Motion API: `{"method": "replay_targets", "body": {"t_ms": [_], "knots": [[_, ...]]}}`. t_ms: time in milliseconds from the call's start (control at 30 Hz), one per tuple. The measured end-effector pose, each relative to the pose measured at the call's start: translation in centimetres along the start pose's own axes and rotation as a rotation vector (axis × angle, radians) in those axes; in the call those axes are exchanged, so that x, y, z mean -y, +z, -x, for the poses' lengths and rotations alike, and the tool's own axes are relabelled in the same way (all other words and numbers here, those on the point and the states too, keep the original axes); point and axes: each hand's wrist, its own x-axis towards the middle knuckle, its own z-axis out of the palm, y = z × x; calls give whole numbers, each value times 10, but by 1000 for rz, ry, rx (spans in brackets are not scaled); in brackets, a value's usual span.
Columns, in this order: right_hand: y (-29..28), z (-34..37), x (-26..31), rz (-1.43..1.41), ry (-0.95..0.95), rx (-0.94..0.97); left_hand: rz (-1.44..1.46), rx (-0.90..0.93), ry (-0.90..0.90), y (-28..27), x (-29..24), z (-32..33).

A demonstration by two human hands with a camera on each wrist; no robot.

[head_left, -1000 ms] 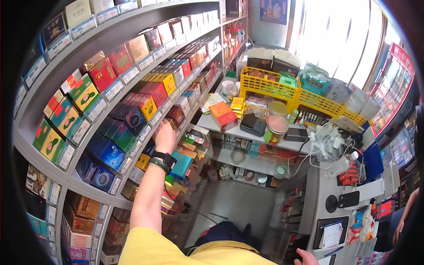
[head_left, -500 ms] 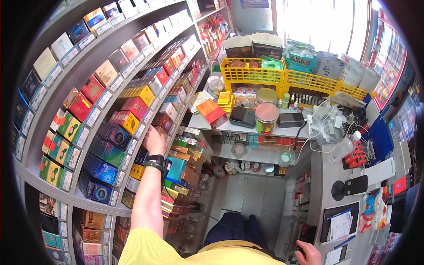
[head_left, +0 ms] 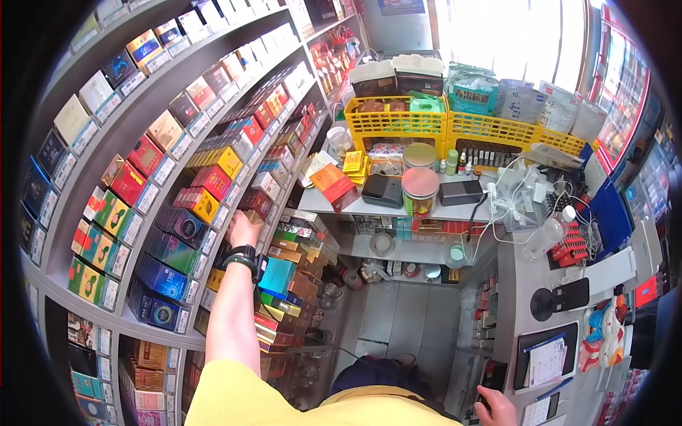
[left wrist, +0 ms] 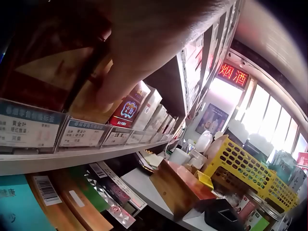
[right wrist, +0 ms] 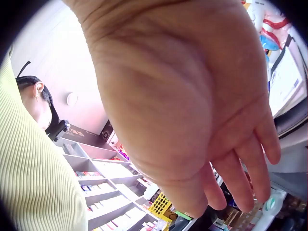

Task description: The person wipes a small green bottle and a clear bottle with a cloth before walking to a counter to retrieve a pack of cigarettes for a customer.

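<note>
My left hand [head_left: 245, 231] reaches into a low shelf row of cigarette packs on the left. Close up in the left wrist view, its thumb lies against the front of a gold cigarette pack [left wrist: 86, 103], just above the price label; the other fingers are hidden, so I cannot tell whether they close round it. A red pack [left wrist: 126, 111] with a blue emblem stands beside the gold one. My right hand [head_left: 495, 406] hangs near the counter edge at lower right, palm bare and fingers loosely extended in the right wrist view, holding nothing.
Stepped shelves [head_left: 121, 295] of packs fill the left side. Cartons [head_left: 277, 275] are stacked below my left hand. Yellow baskets [head_left: 398, 124], jars [head_left: 420, 186] and an orange box [head_left: 334, 186] stand on the back counter. The right counter holds cables, a phone stand [head_left: 571, 296] and papers [head_left: 549, 362].
The head view has turned, showing more of the upper shelves at left. My left hand stays at the same shelf row, slightly lower among the packs. More of my right hand shows now.
</note>
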Motion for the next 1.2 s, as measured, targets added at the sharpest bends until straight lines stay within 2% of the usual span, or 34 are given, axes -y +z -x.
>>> {"method": "replay_targets", "body": {"t_ms": [33,100,133,167,200,233,267,367,433,500,600,767,933,1033,1100,1167,1200], "knots": [[6,2,-9,-3,0,3,-23,-25,28,2,4,0],[21,7,-33,-380,49,-16,-77,-76,53,4,8,1],[14,5,-25,-379,52,-14,-123,-125,81,6,9,2],[0,0,-10,-211,47,48,-122,-121,81,-1,3,4],[-7,-3,-2,-43,42,110,4,-61,90,-11,-1,3],[-4,-1,-5,-40,42,112,129,-3,96,-17,-4,3],[3,2,-11,-108,-5,58,103,-70,205,-16,-2,3],[11,3,-16,-193,-97,-19,43,37,173,-34,-13,10],[10,2,-11,-209,-134,-45,2,36,188,-35,-15,14],[3,-5,-1,-16,-91,51,-46,47,199,-43,-24,21],[9,-5,-12,11,-65,79,-56,-3,224,-41,-26,20],[11,5,-11,35,-136,-51,-71,-3,224,-48,-34,27],[15,12,-13,14,-110,-86,8,-49,262,-54,-46,40],[19,8,-27,41,-131,-201,282,10,336,-62,-79,75],[5,-13,-42,129,-173,-16,779,365,453,-24,-94,93],[-14,-25,-13,136,-212,-121,1269,1035,165,-60,-156,171],[-20,-32,-1,119,-257,-183,1302,1247,165,-63,-178,201]]}}
